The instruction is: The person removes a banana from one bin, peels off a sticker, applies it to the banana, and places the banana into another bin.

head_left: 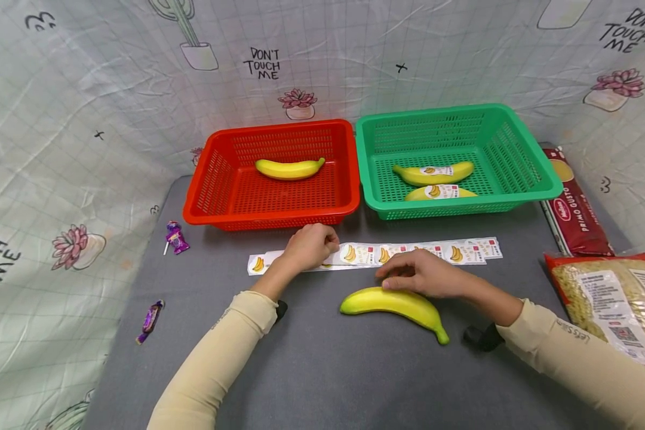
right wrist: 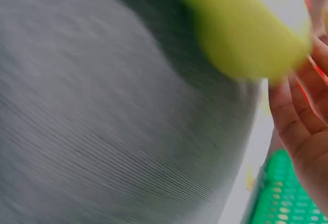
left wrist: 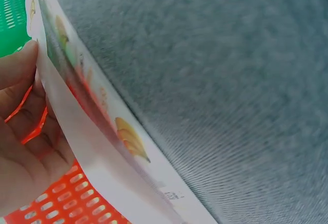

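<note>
A yellow banana (head_left: 396, 302) with greenish ends lies on the grey table. My right hand (head_left: 429, 275) is at its far edge, thumb by the peel and fingers loosely bent beyond it; in the right wrist view the fingertips meet the blurred banana (right wrist: 246, 34). Beyond it, strips of banana-print stickers (head_left: 411, 252) stretch sideways in front of the baskets. With thumb and fingers my left hand (head_left: 310, 246) pinches the edge of a sticker strip. The left wrist view shows this strip (left wrist: 77, 126) lifted at its edge, over another printed strip.
A red basket (head_left: 271, 216) holds one plain banana (head_left: 290, 170). Beside it, a green basket (head_left: 462, 206) holds two stickered bananas (head_left: 459, 171). On the right lie a dark red packet (head_left: 580, 218) and a pasta bag (head_left: 615, 298); wrapped candies (head_left: 177, 239) lie left.
</note>
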The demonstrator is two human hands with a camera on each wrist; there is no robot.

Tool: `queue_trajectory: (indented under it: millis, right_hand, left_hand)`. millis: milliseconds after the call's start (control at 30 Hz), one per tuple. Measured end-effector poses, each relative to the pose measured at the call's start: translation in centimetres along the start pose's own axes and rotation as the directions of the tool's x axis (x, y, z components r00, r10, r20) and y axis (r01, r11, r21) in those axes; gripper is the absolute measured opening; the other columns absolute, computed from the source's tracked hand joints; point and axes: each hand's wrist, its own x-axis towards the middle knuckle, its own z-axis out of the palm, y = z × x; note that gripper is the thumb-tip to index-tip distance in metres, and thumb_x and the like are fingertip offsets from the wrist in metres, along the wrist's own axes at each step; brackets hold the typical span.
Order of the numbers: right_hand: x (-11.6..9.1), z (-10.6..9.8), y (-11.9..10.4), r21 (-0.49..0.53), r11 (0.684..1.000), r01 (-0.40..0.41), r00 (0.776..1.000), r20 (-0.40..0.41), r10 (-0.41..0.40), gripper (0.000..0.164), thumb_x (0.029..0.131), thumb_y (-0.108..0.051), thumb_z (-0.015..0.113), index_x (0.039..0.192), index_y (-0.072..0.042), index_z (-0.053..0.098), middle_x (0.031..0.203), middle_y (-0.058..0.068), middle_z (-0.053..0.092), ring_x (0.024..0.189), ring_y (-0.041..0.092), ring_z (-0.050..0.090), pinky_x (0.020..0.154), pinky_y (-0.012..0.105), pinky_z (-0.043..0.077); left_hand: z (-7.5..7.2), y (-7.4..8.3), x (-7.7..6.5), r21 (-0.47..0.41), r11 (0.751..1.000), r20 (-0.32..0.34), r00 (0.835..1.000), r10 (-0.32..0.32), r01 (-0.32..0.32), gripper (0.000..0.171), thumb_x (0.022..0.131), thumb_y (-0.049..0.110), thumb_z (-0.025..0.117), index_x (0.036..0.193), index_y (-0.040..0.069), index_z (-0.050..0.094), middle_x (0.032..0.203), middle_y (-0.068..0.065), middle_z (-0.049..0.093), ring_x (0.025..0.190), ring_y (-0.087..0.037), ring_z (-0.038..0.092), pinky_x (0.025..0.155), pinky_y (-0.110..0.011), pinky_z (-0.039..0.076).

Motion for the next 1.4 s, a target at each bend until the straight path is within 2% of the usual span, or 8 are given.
queue_trajectory:
  millis: [167, 233, 400, 567, 1000, 1233, 1400]
  right_hand:
    - [1.7, -2.2, -0.7, -0.084, 0.996, -0.043, 0.989, -0.145, 0.031, 0.023, 0.098, -0.022, 0.069, 0.116, -0.007, 0.076, 0.106, 0.003, 0.076, 0.089, 0.013, 0.064, 0.079, 0.027, 0.053]
    - [2.8, -2.8, -1.0, -0.119, 0.992, -0.049, 0.985, -0.17, 0.029, 0.023, 0.098, -0.021, 0.069, 0.114, -0.007, 0.076, 0.104, 0.003, 0.076, 0.088, 0.014, 0.063, 0.078, 0.029, 0.053]
    - [5.2, -2.7, -1.1, -0.189, 0.981, -0.048, 0.99, -0.138, 0.022, 0.018, 0.098, -0.018, 0.07, 0.11, -0.008, 0.078, 0.101, 0.003, 0.077, 0.083, 0.013, 0.063, 0.076, 0.03, 0.052]
    - [6.4, -2.1, -1.3, -0.237, 0.97, -0.055, 0.994, -0.104, 0.031, 0.013, 0.096, -0.015, 0.071, 0.105, -0.008, 0.078, 0.098, 0.005, 0.075, 0.079, 0.014, 0.062, 0.072, 0.03, 0.052]
    - [7.4, -1.3, -1.5, -0.264, 0.963, -0.058, 0.996, -0.082, 0.037, 0.004, 0.094, -0.017, 0.074, 0.094, -0.013, 0.076, 0.091, 0.001, 0.071, 0.074, 0.015, 0.057, 0.066, 0.029, 0.049]
    - [7.6, -1.2, -1.5, -0.306, 0.952, -0.007, 0.998, -0.066, -0.014, 0.006, 0.096, -0.013, 0.069, 0.091, -0.011, 0.073, 0.085, 0.001, 0.069, 0.071, 0.012, 0.054, 0.066, 0.028, 0.047]
    - [7.5, -1.1, -1.4, -0.301, 0.954, 0.008, 0.998, -0.064, -0.029, 0.007, 0.097, -0.012, 0.068, 0.092, -0.01, 0.072, 0.084, 0.001, 0.068, 0.069, 0.012, 0.053, 0.066, 0.028, 0.045]
  left_hand:
    - [-0.4, 0.1, 0.0, -0.045, 0.999, 0.015, 1.0, 0.016, -0.016, 0.007, 0.095, 0.019, 0.072, 0.091, 0.014, 0.076, 0.083, 0.002, 0.07, 0.076, -0.013, 0.059, 0.073, -0.029, 0.046]
    - [-0.5, 0.3, 0.0, -0.064, 0.998, 0.025, 0.999, 0.022, -0.02, 0.008, 0.095, 0.019, 0.072, 0.091, 0.014, 0.077, 0.083, 0.001, 0.07, 0.076, -0.013, 0.058, 0.072, -0.028, 0.045]
    - [-0.6, 0.7, -0.1, -0.107, 0.994, 0.049, 0.998, 0.032, -0.027, 0.009, 0.096, 0.019, 0.07, 0.092, 0.013, 0.076, 0.083, 0.001, 0.069, 0.076, -0.013, 0.056, 0.07, -0.026, 0.043]
    - [-0.7, 1.0, -0.3, -0.117, 0.992, 0.047, 0.998, 0.047, -0.042, 0.009, 0.096, 0.018, 0.07, 0.091, 0.013, 0.076, 0.083, 0.001, 0.068, 0.075, -0.013, 0.056, 0.069, -0.025, 0.043]
    - [-0.6, 1.3, -0.7, -0.119, 0.992, 0.03, 0.998, 0.05, -0.046, 0.011, 0.096, 0.019, 0.07, 0.09, 0.012, 0.076, 0.082, 0.001, 0.069, 0.072, -0.011, 0.055, 0.069, -0.025, 0.042]
    - [-0.6, 1.2, -0.9, -0.116, 0.992, 0.021, 0.999, 0.043, -0.04, 0.011, 0.096, 0.019, 0.07, 0.09, 0.012, 0.076, 0.082, 0.001, 0.07, 0.072, -0.011, 0.055, 0.068, -0.024, 0.042]
    - [-0.6, 1.2, -0.9, -0.091, 0.995, 0.01, 0.999, 0.038, -0.037, 0.01, 0.095, 0.019, 0.071, 0.089, 0.013, 0.076, 0.081, 0.002, 0.07, 0.071, -0.011, 0.056, 0.069, -0.025, 0.043]
